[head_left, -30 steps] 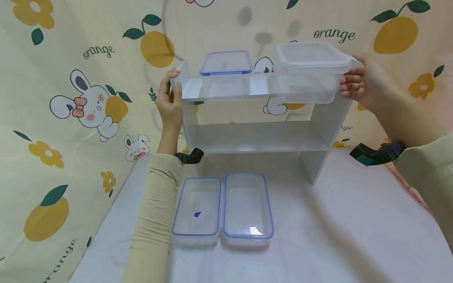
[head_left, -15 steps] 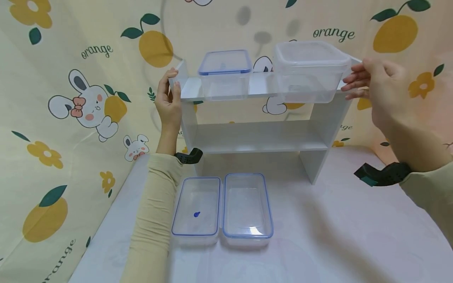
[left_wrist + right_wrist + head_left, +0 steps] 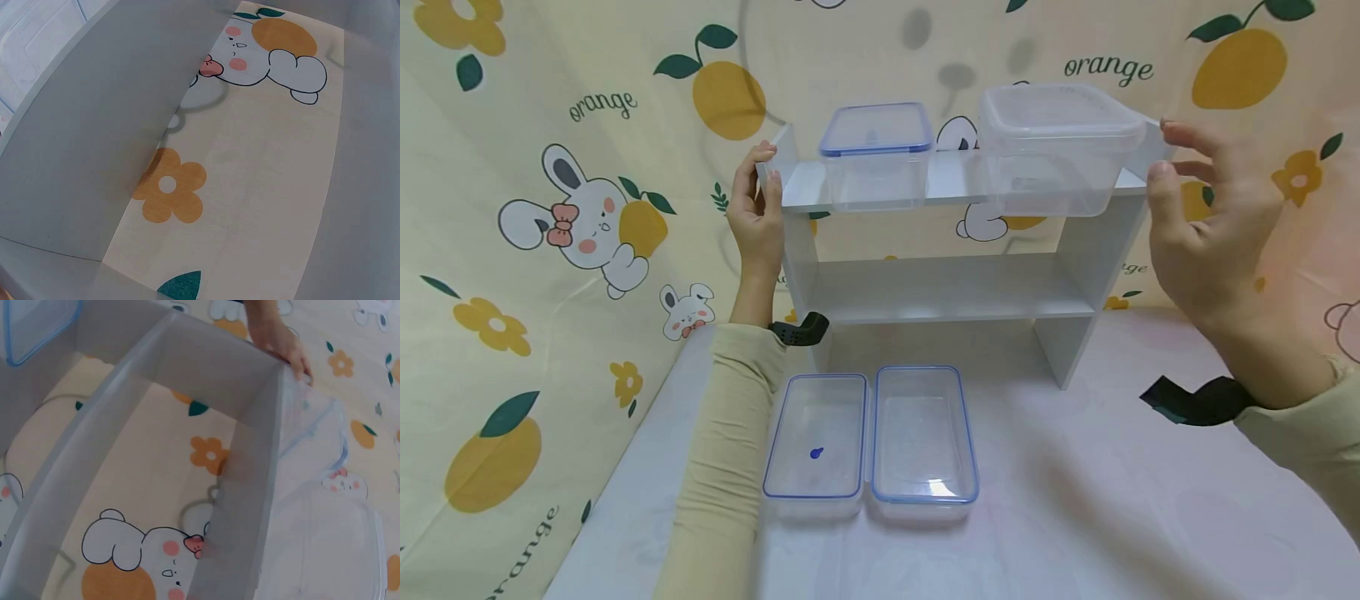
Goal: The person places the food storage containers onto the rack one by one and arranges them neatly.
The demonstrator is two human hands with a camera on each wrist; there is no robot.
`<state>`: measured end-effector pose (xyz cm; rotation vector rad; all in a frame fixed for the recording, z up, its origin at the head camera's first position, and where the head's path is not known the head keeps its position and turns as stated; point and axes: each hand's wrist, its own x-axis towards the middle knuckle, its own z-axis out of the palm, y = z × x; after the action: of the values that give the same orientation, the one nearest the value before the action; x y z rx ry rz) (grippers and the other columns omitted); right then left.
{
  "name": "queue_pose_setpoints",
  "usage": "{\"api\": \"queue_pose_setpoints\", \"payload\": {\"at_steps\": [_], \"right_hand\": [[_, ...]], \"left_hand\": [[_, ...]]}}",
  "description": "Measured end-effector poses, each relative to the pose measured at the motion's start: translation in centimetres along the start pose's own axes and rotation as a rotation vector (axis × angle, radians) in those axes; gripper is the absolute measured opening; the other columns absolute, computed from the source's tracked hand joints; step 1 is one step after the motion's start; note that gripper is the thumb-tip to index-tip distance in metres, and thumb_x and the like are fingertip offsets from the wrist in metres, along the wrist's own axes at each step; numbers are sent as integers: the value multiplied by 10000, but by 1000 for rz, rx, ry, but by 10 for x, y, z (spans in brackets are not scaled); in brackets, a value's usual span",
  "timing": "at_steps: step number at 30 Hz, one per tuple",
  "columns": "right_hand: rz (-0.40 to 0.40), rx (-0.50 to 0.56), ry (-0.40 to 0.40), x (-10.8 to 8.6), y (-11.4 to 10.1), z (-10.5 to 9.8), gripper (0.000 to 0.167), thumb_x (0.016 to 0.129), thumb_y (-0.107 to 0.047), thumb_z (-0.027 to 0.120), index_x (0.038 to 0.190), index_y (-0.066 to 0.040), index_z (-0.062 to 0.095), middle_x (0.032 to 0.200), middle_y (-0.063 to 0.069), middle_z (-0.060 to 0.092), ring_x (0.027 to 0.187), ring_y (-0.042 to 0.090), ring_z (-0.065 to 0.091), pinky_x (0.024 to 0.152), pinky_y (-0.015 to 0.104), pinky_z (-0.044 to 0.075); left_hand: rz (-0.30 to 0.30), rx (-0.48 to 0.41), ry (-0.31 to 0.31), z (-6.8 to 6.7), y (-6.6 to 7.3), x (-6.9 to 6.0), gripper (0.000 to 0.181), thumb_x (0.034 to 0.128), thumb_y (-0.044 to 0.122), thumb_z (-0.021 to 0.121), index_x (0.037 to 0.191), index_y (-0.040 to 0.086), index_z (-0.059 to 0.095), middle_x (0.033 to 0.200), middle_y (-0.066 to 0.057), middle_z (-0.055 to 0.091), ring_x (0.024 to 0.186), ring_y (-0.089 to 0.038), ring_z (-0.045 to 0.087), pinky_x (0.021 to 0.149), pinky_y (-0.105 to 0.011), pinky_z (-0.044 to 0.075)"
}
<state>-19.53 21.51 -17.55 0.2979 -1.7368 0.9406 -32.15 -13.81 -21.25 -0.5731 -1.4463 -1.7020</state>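
A white shelf unit stands on the table, and my left hand grips the upper edge of its left side panel. In the right wrist view the left hand shows at the shelf's far corner. On the top board sit a clear container with a blue-rimmed lid and a larger clear container with a whitish lid. My right hand is in the air beside the shelf's right end, thumb and fingers spread apart, holding nothing. The left wrist view shows only the shelf's inside boards.
Two blue-rimmed clear containers lie side by side before the shelf: a left one with a small blue mark and a right one. A white cloth covers the table. A printed curtain hangs behind.
My right hand has come away from the large container's right side, moving right and turning, with its fingers spreading. The left hand keeps its grip on the shelf.
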Motion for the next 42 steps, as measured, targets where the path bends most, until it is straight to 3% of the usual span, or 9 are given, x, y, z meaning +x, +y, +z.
{"api": "queue_pose_setpoints", "payload": {"at_steps": [2,7,12,17,21,27,30,35,42], "right_hand": [[-64,-36,-39,-3,-2,3,385,872,-220,548,1198,-42,650,1300,53,645,1232,118,570,1061,199,449],[-232,-177,-238,-4,4,7,538,884,-249,523,1349,20,501,1496,170,442,1434,323,369,1234,421,267],[-356,-306,-362,-4,12,11,659,960,-421,412,1433,37,387,1574,194,297,1505,347,214,1268,509,85],[-369,-286,-358,-5,14,14,679,966,-443,416,1430,53,385,1559,214,314,1501,351,223,1264,534,62],[-393,-341,-383,-2,16,15,671,975,-419,386,1446,57,350,1564,222,298,1498,369,221,1265,529,71],[-390,-355,-394,2,23,22,649,952,-325,438,1466,52,314,1573,228,273,1506,364,201,1270,509,83],[-369,-335,-382,2,27,27,650,926,-255,500,1470,48,310,1577,222,267,1508,360,195,1270,507,89],[-349,-298,-349,2,31,34,655,895,-187,551,1462,52,325,1573,222,277,1504,366,205,1273,495,83],[-331,-238,-318,-4,31,32,627,896,-223,524,1433,62,374,1561,223,305,1495,366,234,1272,498,95]], "left_hand": [[4,-5,-3,-1,-5,1,198,963,7,472,1121,1,591,1334,-241,541,1350,-142,491,1173,-449,364],[15,9,-5,-6,-21,5,204,968,30,480,1141,-1,584,1344,-219,548,1348,-126,490,1172,-444,367],[16,6,-12,-6,-24,5,203,966,46,492,1141,-2,583,1356,-218,544,1344,-116,493,1163,-437,381],[16,20,-22,-5,-22,4,213,970,56,493,1155,-12,575,1376,-212,538,1349,-115,490,1161,-409,391],[9,28,-11,-4,-19,4,219,969,40,483,1158,-31,569,1365,-211,542,1352,-118,486,1147,-359,410],[-10,29,7,0,-2,0,236,963,9,472,1156,-105,541,1327,-207,559,1353,-130,488,1120,-309,432],[-15,33,7,1,5,-2,215,961,14,475,1139,-65,566,1315,-193,568,1351,-126,490,1126,-314,429],[-14,25,7,0,4,-1,201,961,20,476,1126,3,591,1301,-174,578,1349,-116,488,1121,-282,431],[-14,25,-3,-1,3,0,206,965,21,474,1134,-17,584,1320,-199,565,1354,-120,486,1103,-269,443]]}}
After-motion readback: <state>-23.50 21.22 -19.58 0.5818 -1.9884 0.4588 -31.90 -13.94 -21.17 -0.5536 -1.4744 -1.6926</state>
